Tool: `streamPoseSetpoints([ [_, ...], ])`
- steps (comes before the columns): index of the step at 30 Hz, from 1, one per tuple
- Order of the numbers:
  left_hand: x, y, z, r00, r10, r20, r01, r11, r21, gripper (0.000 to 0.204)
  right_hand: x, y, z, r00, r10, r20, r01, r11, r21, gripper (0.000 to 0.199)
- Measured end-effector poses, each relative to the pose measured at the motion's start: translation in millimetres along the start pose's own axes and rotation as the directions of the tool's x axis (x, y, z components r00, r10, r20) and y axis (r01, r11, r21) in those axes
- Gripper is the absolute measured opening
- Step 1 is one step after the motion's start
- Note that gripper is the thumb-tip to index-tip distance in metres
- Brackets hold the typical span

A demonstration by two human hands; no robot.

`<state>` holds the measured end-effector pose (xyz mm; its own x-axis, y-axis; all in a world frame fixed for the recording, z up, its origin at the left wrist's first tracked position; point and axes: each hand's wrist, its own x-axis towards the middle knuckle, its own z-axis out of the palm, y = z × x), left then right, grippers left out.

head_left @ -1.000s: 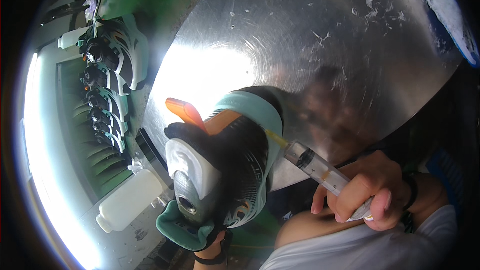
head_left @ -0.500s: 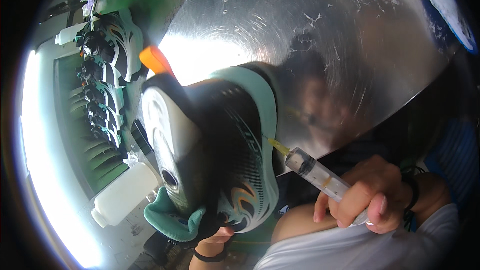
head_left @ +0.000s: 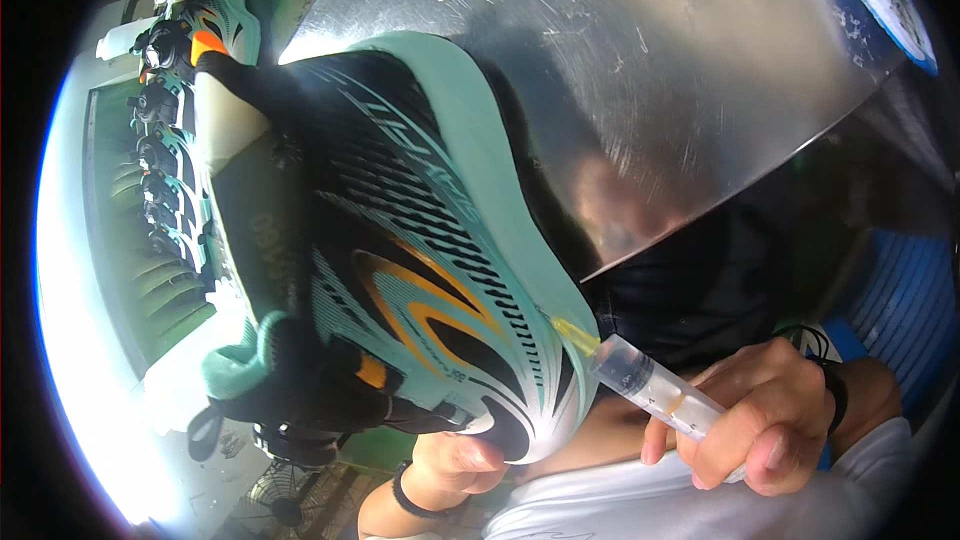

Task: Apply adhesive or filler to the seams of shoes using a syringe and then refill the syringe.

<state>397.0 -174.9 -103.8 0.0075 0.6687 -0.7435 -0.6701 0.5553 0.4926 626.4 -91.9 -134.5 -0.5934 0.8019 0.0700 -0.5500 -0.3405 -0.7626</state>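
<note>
A black and mint-green running shoe (head_left: 420,230) with orange trim fills the middle, its sole toward the right and its heel toward me. My left hand (head_left: 455,465) grips it at the heel end, most of the fingers hidden behind the shoe. In my right hand (head_left: 755,425) is a clear plastic syringe (head_left: 650,385), with fingers wrapped round the barrel. Its yellow-green needle hub (head_left: 575,335) meets the edge of the midsole; the needle itself cannot be made out there. Clear liquid seems to be inside the barrel.
A scratched metal sheet (head_left: 640,70) with white flecks lies beyond the shoe. Several similar shoes (head_left: 165,155) stand in a row along the conveyor-like bench at left. A white bottle (head_left: 190,370) is glare-washed nearby. A blue ribbed seat (head_left: 910,300) is at right.
The shoe has turned, showing more of its side, and come nearer. My right hand and the syringe have shifted slightly right and down, the hub still at the midsole.
</note>
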Motion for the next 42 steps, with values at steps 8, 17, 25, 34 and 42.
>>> streamPoseSetpoints([
  [8,7,-7,9,0.996,0.000,0.093,0.013,0.989,-0.146,0.073,-11,-11,5,0.999,0.031,-0.039,-0.031,0.999,-0.009,0.040],
  [17,15,-16,24,0.989,-0.058,0.135,0.092,0.959,-0.269,0.067,-25,-21,6,0.996,0.008,-0.091,-0.012,0.999,-0.041,0.037],
  [25,31,-14,50,0.954,-0.106,0.280,0.130,0.989,-0.070,0.071,-50,-33,11,0.987,-0.046,-0.154,0.030,0.994,-0.104,0.036],
  [34,61,-16,85,0.889,-0.019,0.458,0.111,0.979,-0.174,0.067,-51,-41,14,0.967,-0.143,-0.211,0.121,0.986,-0.115,0.032],
  [42,85,-18,103,0.804,0.005,0.595,0.173,0.955,-0.241,0.061,-31,-55,12,0.945,-0.260,-0.201,0.203,0.943,-0.265,0.043],
])
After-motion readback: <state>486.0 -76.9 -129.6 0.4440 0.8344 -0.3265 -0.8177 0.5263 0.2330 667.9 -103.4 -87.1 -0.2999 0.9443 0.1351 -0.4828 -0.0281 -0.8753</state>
